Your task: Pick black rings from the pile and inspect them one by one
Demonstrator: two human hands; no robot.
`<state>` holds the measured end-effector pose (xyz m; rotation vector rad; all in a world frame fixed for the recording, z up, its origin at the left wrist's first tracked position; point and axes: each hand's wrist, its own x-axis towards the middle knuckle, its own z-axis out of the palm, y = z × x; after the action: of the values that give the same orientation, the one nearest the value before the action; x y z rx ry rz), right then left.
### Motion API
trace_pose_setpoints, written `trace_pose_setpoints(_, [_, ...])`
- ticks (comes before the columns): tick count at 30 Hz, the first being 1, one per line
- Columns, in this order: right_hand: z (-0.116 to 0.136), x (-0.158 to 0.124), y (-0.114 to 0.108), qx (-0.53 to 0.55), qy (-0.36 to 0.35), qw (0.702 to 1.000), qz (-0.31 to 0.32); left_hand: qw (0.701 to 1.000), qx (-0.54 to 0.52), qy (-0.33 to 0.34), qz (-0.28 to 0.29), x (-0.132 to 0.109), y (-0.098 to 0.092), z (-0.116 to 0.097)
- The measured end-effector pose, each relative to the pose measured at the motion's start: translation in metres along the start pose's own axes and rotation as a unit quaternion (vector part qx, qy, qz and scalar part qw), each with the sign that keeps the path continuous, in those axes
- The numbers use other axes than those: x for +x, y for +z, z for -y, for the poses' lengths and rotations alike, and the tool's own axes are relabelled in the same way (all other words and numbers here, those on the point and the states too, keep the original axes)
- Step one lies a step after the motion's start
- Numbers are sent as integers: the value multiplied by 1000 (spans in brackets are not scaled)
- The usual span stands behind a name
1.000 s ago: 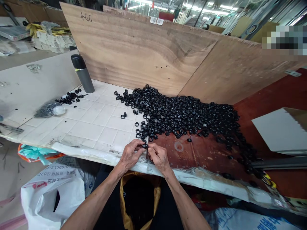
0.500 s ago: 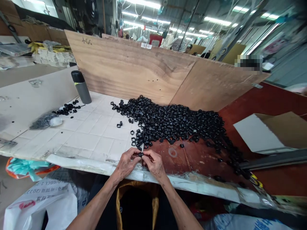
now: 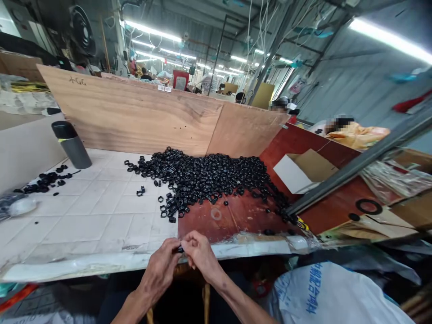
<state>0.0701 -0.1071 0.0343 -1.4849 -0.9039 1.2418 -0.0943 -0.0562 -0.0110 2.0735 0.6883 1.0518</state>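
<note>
In front of the table's near edge, my left hand [image 3: 161, 265] pinches a small black plastic ring [image 3: 180, 249], mostly hidden by the fingertips. My right hand [image 3: 200, 256] meets it from the other side, its thumb and fingers closed at the same piece. Just beyond the hands lies a wide heap of similar black rings [image 3: 216, 177], spread over the white-covered and red parts of the tabletop. A few loose rings [image 3: 140, 191] sit left of the heap.
A dark grey bottle [image 3: 72, 146] stands at the back left beside smaller black pieces [image 3: 47, 181] and a plastic bag [image 3: 20, 206]. Wooden boards [image 3: 141, 117] wall the back. An open carton [image 3: 303, 170] and a slanting metal bar [image 3: 357, 164] are right; a yellow-rimmed bag opens below my hands.
The view has swung right and tilted up. My hands have drawn back from the heap's edge to the table's near edge, still together around the small black ring.
</note>
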Motion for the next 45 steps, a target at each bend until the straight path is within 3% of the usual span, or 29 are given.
trace_pose_setpoints(2, [4, -7, -2, -91, -132, 987, -19, 990, -101, -101, 10, 3, -2, -12])
trace_pose_setpoints(5, [2, -15, -6, -189, -273, 943, -25, 944, -241, -226, 5, 4, -2, -27])
trace_pose_setpoints(8, [-6, -20, -8, -205, -321, 924, -23, 902, -327, -283, -5, 0, 3, -35])
trace_pose_setpoints(10, [-11, -23, -8, -204, -326, 923, -35, 894, -340, -291, -14, -4, 9, -35])
trace_pose_setpoints(13, [-14, -26, -4, -181, -261, 946, -64, 939, -244, -237, -44, -11, 18, -28])
trace_pose_setpoints(16, [-14, -28, 3, -44, -95, 993, -51, 993, -42, -82, -74, -18, 23, -15])
trace_pose_setpoints(20, [-14, -27, 5, 150, 89, 984, -38, 980, 137, 133, -56, -21, 21, 0])
trace_pose_setpoints(23, [-13, -27, -1, 178, 211, 961, -16, 972, 134, 194, -6, -17, 15, 1])
trace_pose_setpoints(25, [-13, -30, -6, 120, 172, 978, -15, 989, 64, 131, 33, -11, 14, -5])
trace_pose_setpoints(27, [-13, -35, -9, 33, 42, 998, -28, 997, -46, -9, 56, -5, 14, -14])
trace_pose_setpoints(29, [-14, -39, -11, -35, -74, 996, -36, 973, -165, -152, 61, -2, 15, -22])
trace_pose_setpoints(31, [-16, -41, -11, -66, -115, 990, -38, 945, -232, -223, 51, -2, 15, -27])
trace_pose_setpoints(35, [-25, -41, -10, -59, -34, 997, -22, 956, -206, -210, 22, -10, 16, -27])
trace_pose_setpoints(37, [-28, -42, -11, -81, -71, 994, -29, 944, -230, -234, 5, -16, 19, -25])
trace_pose_setpoints(39, [-29, -44, -10, -122, -156, 979, -43, 919, -276, -281, -11, -20, 23, -22])
trace_pose_setpoints(41, [-28, -46, -6, -123, -177, 976, -40, 909, -290, -298, -19, -23, 25, -18])
trace_pose_setpoints(43, [-27, -46, 0, -45, -114, 992, -36, 934, -244, -259, -18, -25, 24, -11])
trace_pose_setpoints(45, [-26, -43, 6, 82, -22, 995, -44, 975, -148, -162, -13, -26, 20, -1])
